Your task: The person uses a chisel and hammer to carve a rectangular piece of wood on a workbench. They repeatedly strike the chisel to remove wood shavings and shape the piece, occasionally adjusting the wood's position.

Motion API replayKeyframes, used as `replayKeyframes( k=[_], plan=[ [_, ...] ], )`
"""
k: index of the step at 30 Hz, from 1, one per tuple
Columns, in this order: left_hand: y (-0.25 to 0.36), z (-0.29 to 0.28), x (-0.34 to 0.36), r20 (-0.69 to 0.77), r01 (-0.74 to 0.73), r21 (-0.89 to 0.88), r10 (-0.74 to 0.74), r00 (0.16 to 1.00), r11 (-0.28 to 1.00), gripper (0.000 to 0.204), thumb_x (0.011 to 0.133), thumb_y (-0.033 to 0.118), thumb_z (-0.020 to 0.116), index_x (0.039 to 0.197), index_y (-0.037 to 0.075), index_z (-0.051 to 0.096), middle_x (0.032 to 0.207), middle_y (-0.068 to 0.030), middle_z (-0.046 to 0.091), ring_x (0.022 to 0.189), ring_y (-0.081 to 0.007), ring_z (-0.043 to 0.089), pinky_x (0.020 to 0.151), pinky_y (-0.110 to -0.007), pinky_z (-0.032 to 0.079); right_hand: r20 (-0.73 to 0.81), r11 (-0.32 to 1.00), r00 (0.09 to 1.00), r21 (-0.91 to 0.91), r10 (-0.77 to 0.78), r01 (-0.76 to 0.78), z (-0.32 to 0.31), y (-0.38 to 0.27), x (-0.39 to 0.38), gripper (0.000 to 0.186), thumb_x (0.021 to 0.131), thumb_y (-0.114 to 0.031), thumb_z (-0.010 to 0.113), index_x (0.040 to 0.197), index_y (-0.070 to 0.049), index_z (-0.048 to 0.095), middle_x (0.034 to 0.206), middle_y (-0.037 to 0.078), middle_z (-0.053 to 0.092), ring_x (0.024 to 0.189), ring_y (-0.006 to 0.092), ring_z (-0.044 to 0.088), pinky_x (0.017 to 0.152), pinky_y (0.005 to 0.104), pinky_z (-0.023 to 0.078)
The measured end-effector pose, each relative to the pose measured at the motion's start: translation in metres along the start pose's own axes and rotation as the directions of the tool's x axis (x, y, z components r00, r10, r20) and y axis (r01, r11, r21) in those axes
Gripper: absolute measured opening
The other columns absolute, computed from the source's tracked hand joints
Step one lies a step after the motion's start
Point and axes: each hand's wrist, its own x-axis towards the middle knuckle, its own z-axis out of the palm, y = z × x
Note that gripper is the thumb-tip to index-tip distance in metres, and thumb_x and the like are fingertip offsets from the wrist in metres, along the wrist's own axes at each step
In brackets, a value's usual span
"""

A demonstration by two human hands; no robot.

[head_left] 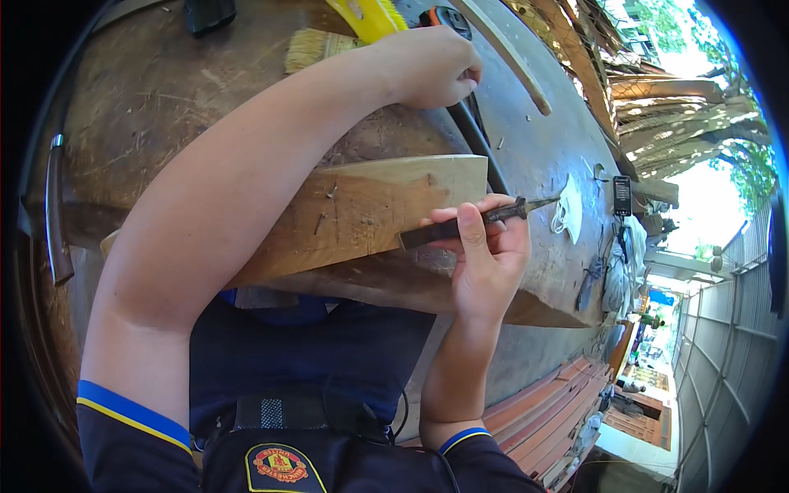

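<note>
My left arm reaches across a long wooden board. At its end my left hand is curled closed beyond the board, and what lies inside its fingers is hidden. A black rod comes out from under that hand and runs toward the board's end. My right hand is closed around a slim dark hand tool at the board's right end. One end of the tool is flat and broad, lying over the board's edge; the other is a thin metal tip pointing right.
The worn table bears a brush, a yellow bristled tool, an orange-black tape measure, a wooden strip and a white mask. A dark-handled tool lies left. Reddish planks are stacked lower right.
</note>
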Motion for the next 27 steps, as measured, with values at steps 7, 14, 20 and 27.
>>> replayKeyframes(
  k=[7,14,20,27],
  plan=[
    [-0.003,0.003,0.001,0.007,-0.03,0.001,0.03,1.0,1.0,0.019,0.086,0.014,0.06,0.099,0.003,0.07,0.084,-0.0163,0.069,0.082,-0.0315,0.066,0.077,-0.039,0.05,0.418,0.962,0.899,-0.163,-0.134,0.219,0.017,-0.018,0.001,0.013,0.087,-0.008,0.07,0.09,-0.005,0.058,0.079,0.011,0.07,0.073,0.0144,0.068,0.065,0.0233,0.052],
    [-0.001,0.001,0.002,0.05,0.012,0.003,-0.012,0.999,1.0,0.019,0.086,0.014,0.06,0.099,0.004,0.07,0.087,-0.0161,0.069,0.084,-0.0317,0.066,0.078,-0.038,0.05,0.662,0.893,0.74,-0.254,-0.12,0.372,0.034,-0.016,-0.002,0.012,0.082,-0.008,0.075,0.083,-0.004,0.065,0.082,0.008,0.07,0.071,0.0134,0.066,0.064,0.0228,0.052],
    [0.0,0.002,0.002,0.041,-0.013,-0.001,0.013,0.999,1.0,0.02,0.086,0.014,0.06,0.1,0.004,0.07,0.087,-0.0162,0.069,0.085,-0.0315,0.067,0.078,-0.038,0.051,0.307,0.976,0.927,0.072,-0.217,0.205,0.027,-0.007,0.01,0.011,0.082,0.0,0.073,0.089,0.0,0.065,0.082,0.005,0.066,0.071,0.009,0.063,0.061,0.0203,0.05],
    [0.001,0.001,0.003,0.05,-0.011,0.003,0.011,0.999,1.0,0.021,0.086,0.014,0.06,0.101,0.004,0.069,0.088,-0.016,0.07,0.086,-0.031,0.067,0.078,-0.038,0.051,0.361,0.973,0.905,0.032,-0.224,0.228,0.017,-0.014,0.02,0.016,0.083,0.001,0.072,0.091,0.001,0.058,0.083,0.008,0.062,0.075,0.0154,0.066,0.067,0.0249,0.054]
  ],
)
